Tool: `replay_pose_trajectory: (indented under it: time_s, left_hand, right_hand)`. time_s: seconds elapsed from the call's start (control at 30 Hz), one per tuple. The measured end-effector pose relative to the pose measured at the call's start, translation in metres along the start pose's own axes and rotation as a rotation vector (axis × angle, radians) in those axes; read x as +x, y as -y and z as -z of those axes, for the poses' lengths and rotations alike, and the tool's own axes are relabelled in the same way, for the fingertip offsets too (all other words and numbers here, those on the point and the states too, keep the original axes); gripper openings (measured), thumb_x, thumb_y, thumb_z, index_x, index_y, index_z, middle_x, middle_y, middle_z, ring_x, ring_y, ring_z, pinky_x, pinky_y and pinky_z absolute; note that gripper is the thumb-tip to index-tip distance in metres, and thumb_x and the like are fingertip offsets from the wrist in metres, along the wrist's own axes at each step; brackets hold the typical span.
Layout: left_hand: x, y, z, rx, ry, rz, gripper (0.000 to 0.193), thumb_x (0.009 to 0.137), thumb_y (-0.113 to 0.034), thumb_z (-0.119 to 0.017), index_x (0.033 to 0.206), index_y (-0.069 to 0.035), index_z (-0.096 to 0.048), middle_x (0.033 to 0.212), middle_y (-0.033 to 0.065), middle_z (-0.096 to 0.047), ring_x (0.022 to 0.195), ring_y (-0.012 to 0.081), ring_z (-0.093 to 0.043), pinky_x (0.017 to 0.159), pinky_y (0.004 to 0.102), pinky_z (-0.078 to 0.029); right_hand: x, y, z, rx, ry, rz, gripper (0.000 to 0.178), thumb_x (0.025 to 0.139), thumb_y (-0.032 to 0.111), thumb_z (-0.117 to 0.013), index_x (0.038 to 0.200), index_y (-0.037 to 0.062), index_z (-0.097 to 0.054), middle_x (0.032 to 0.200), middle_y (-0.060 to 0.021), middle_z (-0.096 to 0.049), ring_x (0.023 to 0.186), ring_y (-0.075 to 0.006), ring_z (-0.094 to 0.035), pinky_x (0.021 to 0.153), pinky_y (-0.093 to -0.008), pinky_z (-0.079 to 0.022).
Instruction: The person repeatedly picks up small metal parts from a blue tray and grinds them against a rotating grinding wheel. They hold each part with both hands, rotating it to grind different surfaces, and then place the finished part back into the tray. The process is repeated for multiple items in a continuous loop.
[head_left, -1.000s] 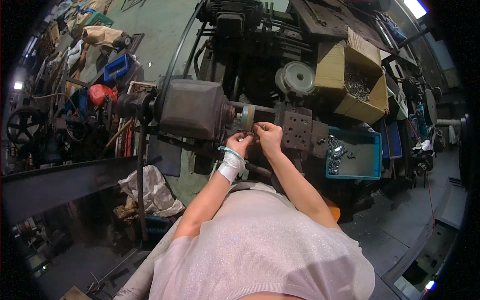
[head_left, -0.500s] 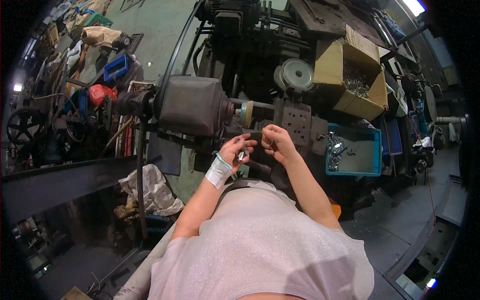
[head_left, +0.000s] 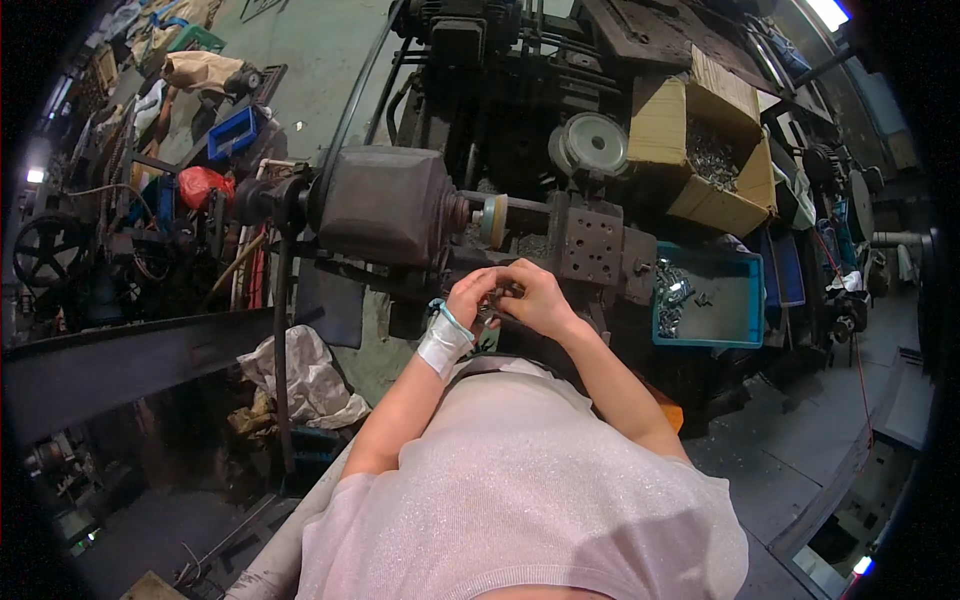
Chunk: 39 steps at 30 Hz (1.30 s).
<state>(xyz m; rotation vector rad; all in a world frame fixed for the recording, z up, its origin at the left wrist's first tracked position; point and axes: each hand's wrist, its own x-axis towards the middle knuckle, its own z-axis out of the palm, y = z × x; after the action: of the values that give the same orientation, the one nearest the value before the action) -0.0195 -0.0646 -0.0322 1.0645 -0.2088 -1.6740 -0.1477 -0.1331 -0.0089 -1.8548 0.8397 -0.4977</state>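
My left hand (head_left: 467,298), with a pale wrap and a light-blue band at the wrist, is cupped in front of my waist. Its fingers curl around small shiny metal pieces (head_left: 487,310), mostly covered by both hands. Against it, my right hand (head_left: 537,298) is closed, its thumb and fingertips meeting at the left palm; whatever they pinch is hidden. Just beyond the hands, a round wheel with a tan and pale-green rim (head_left: 495,221) sits on the spindle of a dark machine housing (head_left: 385,205). Right of it stands a metal block with several holes (head_left: 592,245).
A blue tray (head_left: 735,340) with small shiny metal parts lies to the right. Behind it is an open cardboard box (head_left: 655,130) full of small metal pieces. A pale round disc (head_left: 595,145) sits on the machine. A crumpled whitish sack (head_left: 310,380) lies at lower left.
My right hand has moved left and down onto my left hand; the two were apart before. The left fingers, earlier more spread, have curled in over the metal pieces.
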Motion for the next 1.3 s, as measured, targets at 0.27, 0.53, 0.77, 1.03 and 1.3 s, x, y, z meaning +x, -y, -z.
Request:
replay_pose_trajectory:
  time_s: [0.27,0.53,0.77,1.03,1.3]
  left_hand:
    - [0.004,0.004,0.004,-0.115,-0.069,0.049,0.028,0.089,-0.028,-0.04,0.096,-0.005,-0.055,0.071,0.0045,-0.056,0.057,0.0107,-0.053,0.039,0.0223,-0.038]
    - [0.002,0.002,0.0,0.148,-0.066,-0.108,0.023,0.081,-0.02,-0.058,0.096,-0.003,-0.056,0.071,0.0023,-0.057,0.058,0.0091,-0.053,0.044,0.0206,-0.039]
    - [0.006,0.004,-0.001,0.516,-0.154,-0.335,0.023,0.076,-0.014,-0.065,0.094,-0.001,-0.059,0.074,0.0026,-0.061,0.062,0.0062,-0.054,0.052,0.0195,-0.043]
    - [0.011,-0.001,0.0,0.729,-0.185,-0.359,0.022,0.076,-0.012,-0.064,0.093,0.0,-0.06,0.072,0.0014,-0.061,0.06,0.006,-0.054,0.052,0.0192,-0.043]
    - [0.026,0.009,0.006,0.426,-0.152,-0.256,0.026,0.077,-0.016,-0.064,0.094,0.002,-0.058,0.073,0.0027,-0.061,0.062,0.0067,-0.054,0.056,0.0198,-0.042]
  right_hand:
    - [-0.004,0.003,0.0,0.464,-0.077,-0.263,0.022,0.065,0.001,-0.065,0.086,-0.0007,-0.06,0.068,-0.004,-0.056,0.054,-0.0085,-0.052,0.046,-0.0197,-0.037]
    - [-0.006,-0.014,-0.006,0.915,-0.279,-0.438,0.019,0.071,0.004,-0.065,0.087,0.0001,-0.057,0.063,-0.0011,-0.055,0.042,-0.0037,-0.042,0.034,-0.0167,-0.027]
    - [-0.003,-0.017,-0.005,0.654,-0.324,-0.35,0.013,0.074,0.007,-0.063,0.085,-0.0003,-0.061,0.06,0.0,-0.054,0.045,-0.0022,-0.04,0.038,-0.0161,-0.028]
    - [0.012,-0.023,0.005,0.213,-0.244,-0.142,0.016,0.072,0.01,-0.063,0.082,-0.003,-0.061,0.068,-0.006,-0.059,0.062,-0.0092,-0.052,0.055,-0.024,-0.041]
    - [0.019,-0.033,-0.004,0.297,-0.282,-0.331,0.02,0.073,0.015,-0.063,0.08,-0.0036,-0.062,0.062,-0.0058,-0.058,0.057,-0.0081,-0.049,0.052,-0.0245,-0.04]
